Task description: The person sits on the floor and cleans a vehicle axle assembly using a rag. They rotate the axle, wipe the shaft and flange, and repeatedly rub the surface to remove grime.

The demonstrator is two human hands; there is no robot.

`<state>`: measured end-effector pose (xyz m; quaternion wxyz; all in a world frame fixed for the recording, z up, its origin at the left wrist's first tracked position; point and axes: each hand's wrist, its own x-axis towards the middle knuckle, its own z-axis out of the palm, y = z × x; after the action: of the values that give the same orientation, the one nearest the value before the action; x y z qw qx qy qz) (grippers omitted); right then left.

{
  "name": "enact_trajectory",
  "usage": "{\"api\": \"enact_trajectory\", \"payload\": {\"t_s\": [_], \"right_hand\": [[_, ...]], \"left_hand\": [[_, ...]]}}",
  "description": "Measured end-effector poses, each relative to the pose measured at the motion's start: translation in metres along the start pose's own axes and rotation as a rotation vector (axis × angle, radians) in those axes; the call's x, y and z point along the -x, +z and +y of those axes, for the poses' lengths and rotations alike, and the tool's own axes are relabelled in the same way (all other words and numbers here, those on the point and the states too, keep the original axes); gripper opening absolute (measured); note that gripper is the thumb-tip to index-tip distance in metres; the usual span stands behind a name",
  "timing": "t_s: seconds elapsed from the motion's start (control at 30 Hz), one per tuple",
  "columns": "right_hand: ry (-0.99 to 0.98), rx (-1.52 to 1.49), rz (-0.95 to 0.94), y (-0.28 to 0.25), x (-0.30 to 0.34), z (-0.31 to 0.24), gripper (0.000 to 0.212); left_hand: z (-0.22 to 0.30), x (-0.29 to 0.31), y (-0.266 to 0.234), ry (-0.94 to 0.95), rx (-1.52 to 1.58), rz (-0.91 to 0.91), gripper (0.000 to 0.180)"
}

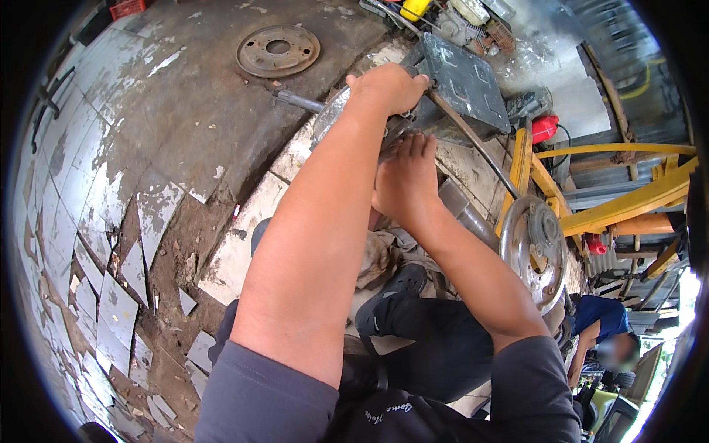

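Your black shoe [395, 292] sits on your side of the dark box [465, 85]. Nearer you than the box, your right hand [410, 173] bends its fingers at a dark metal piece [396, 128]; I cannot tell whether they pinch it. That piece shows between your hands, left of the box. Your left hand [390, 88], just left of the box, curls over something hidden, its grip impossible to tell. Well left of the box lies a round plate [255, 55]; far right, a person [602, 317] bends.
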<state>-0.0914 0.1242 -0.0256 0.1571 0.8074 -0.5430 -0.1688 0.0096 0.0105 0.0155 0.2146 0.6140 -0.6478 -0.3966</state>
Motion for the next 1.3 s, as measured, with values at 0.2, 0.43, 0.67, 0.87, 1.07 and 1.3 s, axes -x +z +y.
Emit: {"api": "enact_trajectory", "payload": {"t_s": [0.2,0.43,0.67,0.87,1.07,1.3], "right_hand": [[0.076,0.030,-0.019,-0.005,-0.011,0.013,0.089],[-0.106,0.017,0.193,0.012,0.003,0.026,0.099],[-0.083,-0.130,-0.169,-0.009,-0.022,0.042,0.093],[-0.041,0.006,-0.086,-0.013,-0.017,0.022,0.088],[-0.128,-0.140,-0.048,-0.004,-0.008,0.046,0.095],[-0.038,-0.211,-0.364,-0.017,-0.039,0.052,0.089]], "left_hand": [[-0.007,-0.001,0.003,0.030,0.017,0.036,0.059],[-0.009,-0.004,0.002,-0.009,0.002,0.020,0.058],[-0.007,-0.003,0.007,0.018,0.032,-0.006,0.059],[-0.009,-0.009,0.003,-0.001,-0.050,0.033,0.058],[-0.004,-0.002,0.005,0.020,-0.007,0.029,0.059],[-0.008,-0.013,0.012,0.012,-0.038,0.037,0.055]]}}
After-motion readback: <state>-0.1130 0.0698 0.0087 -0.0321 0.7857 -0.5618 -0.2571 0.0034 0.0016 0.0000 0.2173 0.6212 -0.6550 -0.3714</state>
